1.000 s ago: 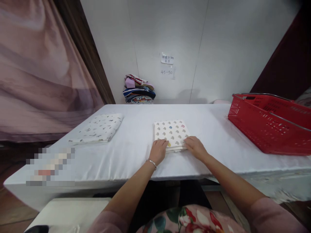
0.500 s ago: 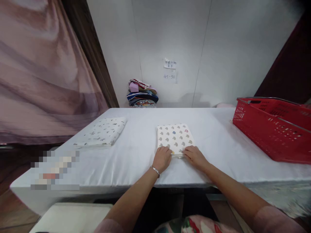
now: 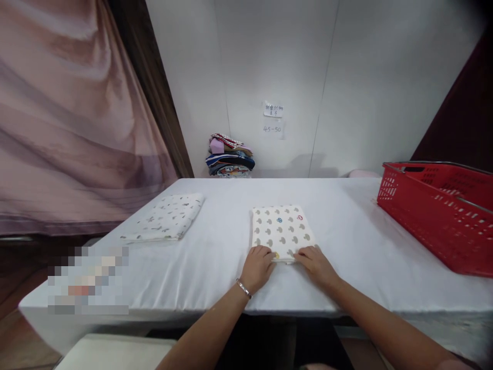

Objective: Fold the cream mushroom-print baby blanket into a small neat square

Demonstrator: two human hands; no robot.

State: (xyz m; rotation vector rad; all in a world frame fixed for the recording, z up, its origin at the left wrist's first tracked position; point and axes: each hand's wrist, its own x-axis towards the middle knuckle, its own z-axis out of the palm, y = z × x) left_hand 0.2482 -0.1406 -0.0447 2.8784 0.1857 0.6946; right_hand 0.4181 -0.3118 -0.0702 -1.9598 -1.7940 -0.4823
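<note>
A folded white cloth (image 3: 285, 231) with grey mushroom prints and a few coloured ones lies flat on the white-covered table in front of me. My left hand (image 3: 259, 266), with a bracelet at the wrist, grips its near left corner. At the near right corner my right hand (image 3: 316, 264) has its fingers on top of the cloth and the thumb by the front edge. Both hands' fingers are bent and close together. Off to the left lies another folded white cloth (image 3: 165, 218) with small dark prints.
A red plastic basket (image 3: 435, 221) stands on the table's right side. Several folded fabrics form a stack (image 3: 231, 156) by the back wall, beside paper signs (image 3: 273, 119). A blurred-out patch (image 3: 88, 280) covers the table's left front corner. A pale stool (image 3: 115, 352) is below.
The view has tilted up slightly, so everything sits a little lower and further right in it. Both hands remain at the near corners of the mushroom-print cloth.
</note>
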